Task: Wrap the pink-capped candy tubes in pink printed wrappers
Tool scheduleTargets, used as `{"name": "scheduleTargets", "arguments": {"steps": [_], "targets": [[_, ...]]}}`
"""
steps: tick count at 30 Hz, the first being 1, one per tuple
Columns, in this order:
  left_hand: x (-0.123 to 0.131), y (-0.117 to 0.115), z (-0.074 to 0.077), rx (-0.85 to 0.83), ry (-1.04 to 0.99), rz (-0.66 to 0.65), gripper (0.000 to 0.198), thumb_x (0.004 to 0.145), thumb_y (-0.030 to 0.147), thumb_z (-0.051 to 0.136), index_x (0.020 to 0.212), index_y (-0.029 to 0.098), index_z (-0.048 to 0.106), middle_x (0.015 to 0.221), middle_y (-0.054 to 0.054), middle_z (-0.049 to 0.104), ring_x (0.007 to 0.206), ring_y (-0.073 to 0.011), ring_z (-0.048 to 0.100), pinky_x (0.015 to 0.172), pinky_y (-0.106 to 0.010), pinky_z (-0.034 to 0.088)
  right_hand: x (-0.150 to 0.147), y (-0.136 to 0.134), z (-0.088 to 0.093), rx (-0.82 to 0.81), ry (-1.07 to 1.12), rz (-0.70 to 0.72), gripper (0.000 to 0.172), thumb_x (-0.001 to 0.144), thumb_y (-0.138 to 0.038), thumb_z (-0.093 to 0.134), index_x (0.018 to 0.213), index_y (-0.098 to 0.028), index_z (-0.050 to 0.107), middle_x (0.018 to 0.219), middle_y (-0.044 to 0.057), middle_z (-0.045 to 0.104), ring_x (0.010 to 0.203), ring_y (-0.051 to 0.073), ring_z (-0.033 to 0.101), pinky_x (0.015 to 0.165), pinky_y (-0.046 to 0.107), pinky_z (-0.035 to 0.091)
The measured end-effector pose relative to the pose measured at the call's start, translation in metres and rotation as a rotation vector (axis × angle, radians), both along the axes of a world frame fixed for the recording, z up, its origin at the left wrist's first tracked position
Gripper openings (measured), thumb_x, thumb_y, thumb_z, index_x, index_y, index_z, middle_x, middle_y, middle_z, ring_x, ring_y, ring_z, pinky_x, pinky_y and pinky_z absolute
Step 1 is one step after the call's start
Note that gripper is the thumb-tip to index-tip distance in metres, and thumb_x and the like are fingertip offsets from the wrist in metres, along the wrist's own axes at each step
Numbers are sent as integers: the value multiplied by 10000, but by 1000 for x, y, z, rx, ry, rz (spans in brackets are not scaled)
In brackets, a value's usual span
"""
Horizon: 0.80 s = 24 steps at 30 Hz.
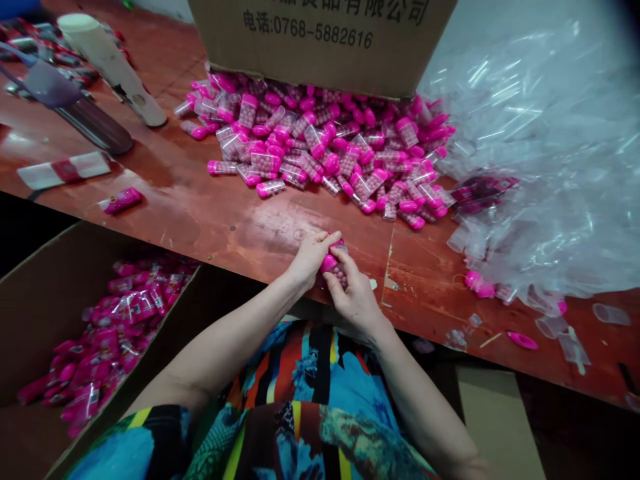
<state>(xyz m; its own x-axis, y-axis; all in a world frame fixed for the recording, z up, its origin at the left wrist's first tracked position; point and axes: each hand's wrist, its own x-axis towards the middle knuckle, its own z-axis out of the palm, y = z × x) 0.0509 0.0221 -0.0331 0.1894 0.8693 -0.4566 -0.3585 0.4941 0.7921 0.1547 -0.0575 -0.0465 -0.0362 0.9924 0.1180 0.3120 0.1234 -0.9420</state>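
Observation:
Both hands meet at the table's front edge, around a small see-through candy bottle (334,268) with a pink cap and pale pink balls inside. My right hand (357,293) is closed on the bottle, its thumb below and its fingers along the far side. My left hand (311,259) pinches at the top left of it, by the cap. A second pink-edged piece shows between the fingertips, too small to make out. Beyond my hands lies a large heap of similar candy bottles (310,153).
A cardboard box (325,47) stands behind the heap. See-through plastic bags (550,167) cover the right side. At lower left, an open carton (30,300) holds pink wrapped bottles (130,307). One wrapped bottle (123,200), a white tube (113,67) and a dark-filled container (87,120) lie left.

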Motion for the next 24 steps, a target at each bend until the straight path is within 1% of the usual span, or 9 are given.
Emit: {"name": "scheduleTargets", "arguments": {"steps": [1,3,6,8,11,13,17,20,24], "targets": [[-1,2,-1,-2,-24,38,264,844,313,734,687,157,589,599,18,585,498,-79,524,506,-201,417,-1,0,-3,-30,57,-12,490,947,-274,610,1429,-273,526,1157,73,712,912,204,701,850,388,578],[-4,4,-1,-19,-87,103,248,887,320,688,725,150,609,625,4,621,521,-91,560,536,-209,459,0,-3,-6,-126,214,-53,477,956,-321,618,1423,-290,529,1043,41,728,756,158,682,707,315,576],[-9,5,2,-83,-148,84,270,957,348,598,778,147,622,653,-21,654,514,-113,599,501,-220,473,14,-11,-7,-282,477,-140,452,946,-386,643,1374,-291,533,843,-10,719,480,90,537,441,215,432],[-12,4,6,-121,-161,26,291,992,360,538,816,145,627,676,-35,670,497,-125,612,437,-215,442,27,-16,-5,-323,639,-203,445,917,-392,686,1323,-284,538,816,-16,725,491,89,558,446,199,430],[-15,1,11,-152,-186,-32,296,1014,333,498,828,141,626,683,-43,671,499,-138,633,397,-209,428,43,-18,0,-291,796,-291,434,856,-339,762,1231,-280,552,839,-7,746,686,128,687,620,230,539],[-14,-2,13,-159,-202,-51,279,1011,299,503,817,140,623,664,-37,659,512,-142,647,402,-207,446,46,-17,3,-275,813,-329,434,826,-309,794,1181,-279,547,839,-7,752,718,135,705,642,230,543],[-10,-8,11,-135,-195,-18,219,989,269,545,835,139,631,670,-32,663,523,-134,644,406,-198,457,33,-16,8,-289,773,-301,441,856,-357,765,1205,-277,509,834,-8,744,601,112,653,517,196,476],[-4,-13,9,-85,-182,40,214,935,322,645,817,144,631,667,-14,656,504,-112,601,410,-195,455,19,-16,11,-292,688,-265,481,881,-428,719,1270,-277,478,827,-21,717,516,98,594,426,188,420],[2,-20,7,-35,-169,97,337,784,436,810,791,143,642,647,19,636,480,-77,538,442,-193,454,7,-17,9,-243,591,-286,489,915,-452,661,1317,-265,455,820,-30,686,445,69,508,371,180,363]]}}
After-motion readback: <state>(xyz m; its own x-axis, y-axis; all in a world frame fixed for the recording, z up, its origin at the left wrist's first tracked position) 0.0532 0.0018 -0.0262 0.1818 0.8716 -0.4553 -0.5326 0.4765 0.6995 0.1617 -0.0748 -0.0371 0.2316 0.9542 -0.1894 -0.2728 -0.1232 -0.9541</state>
